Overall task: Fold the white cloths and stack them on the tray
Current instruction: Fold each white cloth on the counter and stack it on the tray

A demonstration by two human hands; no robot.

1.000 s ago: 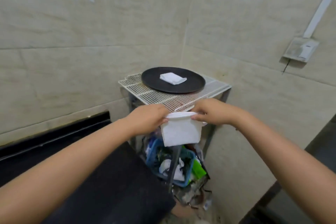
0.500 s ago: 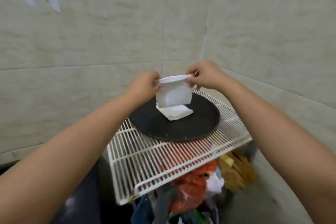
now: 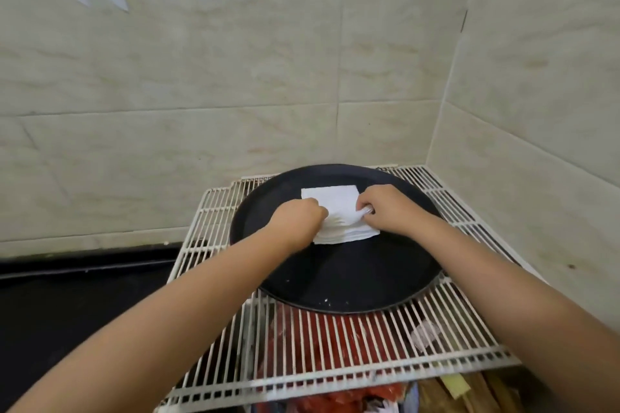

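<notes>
Currently both hands are down on the white cloth (image 3: 339, 211), which lies on the black tray (image 3: 335, 278). Left hand (image 3: 297, 223) is curled, knuckles up, covering the cloth's left edge; fingertips are hidden under the hand, so I can't tell if it pinches or only presses. Right hand (image 3: 385, 211) pinches a bunched fold at the cloth's right edge, thumb and fingers closed on it. Cloth wrinkles between the two hands; its far half, beyond the knuckles, lies flat. Layered edges show at the near side, just below the hands; can't tell whether that's one folded cloth or a stack. Tray sits on a white wire rack (image 3: 369, 355). Under the rack, nearer than the hands, red plastic (image 3: 322, 342) and other clutter show through the bars, mostly obscured and cut off at the frame's bottom.
</notes>
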